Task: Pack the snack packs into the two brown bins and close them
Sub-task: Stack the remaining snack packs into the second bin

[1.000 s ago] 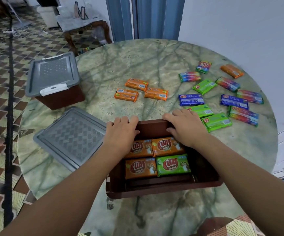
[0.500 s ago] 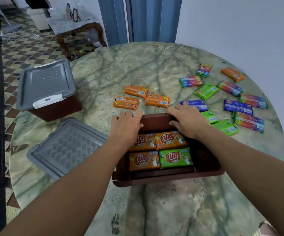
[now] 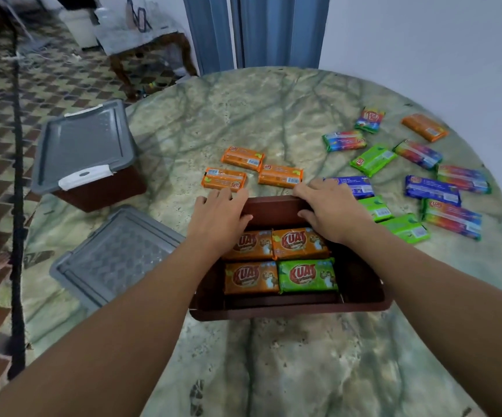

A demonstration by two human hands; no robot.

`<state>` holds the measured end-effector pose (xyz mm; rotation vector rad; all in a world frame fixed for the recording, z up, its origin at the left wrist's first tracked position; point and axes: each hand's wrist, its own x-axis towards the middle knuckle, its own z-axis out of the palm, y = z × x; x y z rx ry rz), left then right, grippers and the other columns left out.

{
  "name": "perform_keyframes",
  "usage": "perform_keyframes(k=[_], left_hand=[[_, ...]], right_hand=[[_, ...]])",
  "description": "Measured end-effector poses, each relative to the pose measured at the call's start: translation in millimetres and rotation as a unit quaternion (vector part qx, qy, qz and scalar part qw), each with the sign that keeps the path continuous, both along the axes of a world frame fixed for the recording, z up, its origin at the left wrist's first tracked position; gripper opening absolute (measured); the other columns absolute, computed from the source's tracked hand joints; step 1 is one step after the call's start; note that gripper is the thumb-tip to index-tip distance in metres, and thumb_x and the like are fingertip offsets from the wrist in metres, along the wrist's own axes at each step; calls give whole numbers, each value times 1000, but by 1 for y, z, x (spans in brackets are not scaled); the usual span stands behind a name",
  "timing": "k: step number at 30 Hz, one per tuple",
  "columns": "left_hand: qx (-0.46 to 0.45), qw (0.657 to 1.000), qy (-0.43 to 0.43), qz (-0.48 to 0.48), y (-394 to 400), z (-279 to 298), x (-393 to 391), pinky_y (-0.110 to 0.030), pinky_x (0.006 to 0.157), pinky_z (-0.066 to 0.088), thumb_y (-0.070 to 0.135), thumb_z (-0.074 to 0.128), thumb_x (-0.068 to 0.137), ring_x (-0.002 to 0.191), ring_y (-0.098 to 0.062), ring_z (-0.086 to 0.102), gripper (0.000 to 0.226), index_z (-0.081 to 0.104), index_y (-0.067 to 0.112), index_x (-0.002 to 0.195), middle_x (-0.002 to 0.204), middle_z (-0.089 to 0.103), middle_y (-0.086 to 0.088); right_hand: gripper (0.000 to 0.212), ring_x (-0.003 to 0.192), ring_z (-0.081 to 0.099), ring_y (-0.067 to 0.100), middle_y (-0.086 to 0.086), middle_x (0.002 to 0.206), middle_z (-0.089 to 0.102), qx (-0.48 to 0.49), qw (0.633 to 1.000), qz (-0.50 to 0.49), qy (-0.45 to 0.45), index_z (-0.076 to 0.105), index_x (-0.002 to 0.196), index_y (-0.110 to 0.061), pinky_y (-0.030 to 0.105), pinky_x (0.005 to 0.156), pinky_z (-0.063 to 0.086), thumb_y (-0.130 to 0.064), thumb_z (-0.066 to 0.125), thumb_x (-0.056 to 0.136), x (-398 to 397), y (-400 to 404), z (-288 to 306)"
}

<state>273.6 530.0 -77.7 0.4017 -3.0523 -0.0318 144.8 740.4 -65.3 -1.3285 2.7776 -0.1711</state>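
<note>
An open brown bin [image 3: 361,299] stands on the marble table in front of me with several snack packs inside, orange ones and a green one [image 3: 306,275]. My left hand [image 3: 218,218] grips the bin's far rim at its left corner, thumb inside. At the far right corner my right hand [image 3: 331,207] holds the same rim. The bin's grey lid [image 3: 114,257] lies flat to the left. A second brown bin [image 3: 99,191] with a grey lid on it stands at the table's left edge. Three orange packs [image 3: 279,176] lie just beyond the open bin.
Several loose packs, green [image 3: 373,159], blue [image 3: 431,191] and rainbow-coloured [image 3: 451,218], are scattered over the right side of the round marble table [image 3: 273,356]. A white wall stands close on the right. Tiled floor and a small table lie beyond on the left.
Both hands have slid the open bin away from me toward the three orange packs, keeping their hold on its far rim.
</note>
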Motion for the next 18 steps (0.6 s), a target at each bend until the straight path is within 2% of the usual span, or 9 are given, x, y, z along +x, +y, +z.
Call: perform_keyframes(k=[3,6,8,10,12,14,16,18], left_hand=[[-1,1000,7,0,4,3,2,-44,94,41,58,49,96,112,-25,53,44,47,26,126,114,59,1],[11,1000,12,17,7,8,1,-45,93,41,70,33,95,104,-21,58,49,54,30,112,105,63,6],[50,998,21,34,8,14,-3,-41,86,40,69,23,97,93,-19,62,51,57,31,94,92,66,8],[91,994,27,54,6,23,-12,-37,77,38,62,18,102,85,-21,64,61,65,25,88,85,69,4],[140,986,14,87,-2,32,-28,-36,71,39,53,24,105,81,-25,62,57,68,20,91,83,67,-1],[160,981,0,105,-16,34,-48,-35,65,42,45,37,104,81,-26,62,40,64,18,90,83,65,-2],[149,982,-49,104,-32,30,-68,-37,70,48,40,45,101,87,-26,62,28,63,20,99,95,67,-4],[137,980,-118,80,-48,22,-84,-42,85,52,38,48,101,100,-27,62,27,63,19,112,111,68,-7]], right_hand=[[39,116,53,31,2,121,57,26,1000,3,14,46,126,-30,49,95,43,-53,55,96,0,-1,1],[60,113,58,29,1,114,62,49,999,-18,3,51,119,-35,48,91,46,-82,27,90,0,-8,7],[74,107,62,28,1,108,67,42,998,-29,-22,58,108,-35,45,84,49,-88,10,87,-2,-14,11],[85,108,64,29,2,111,70,12,995,-47,-86,66,106,-34,42,78,47,-88,3,87,-6,-21,17],[84,121,60,32,7,127,68,-26,983,-77,-163,67,126,-35,44,87,45,-82,5,93,-14,-32,26],[73,132,52,34,12,141,61,-52,969,-101,-218,60,140,-30,41,99,41,-71,13,102,-26,-48,31],[61,131,52,32,12,141,60,-33,962,-104,-249,60,141,-24,35,96,38,-62,27,106,-43,-64,27],[48,120,57,28,9,131,64,19,962,-96,-257,64,128,-20,33,93,42,-56,45,104,-62,-81,16]])
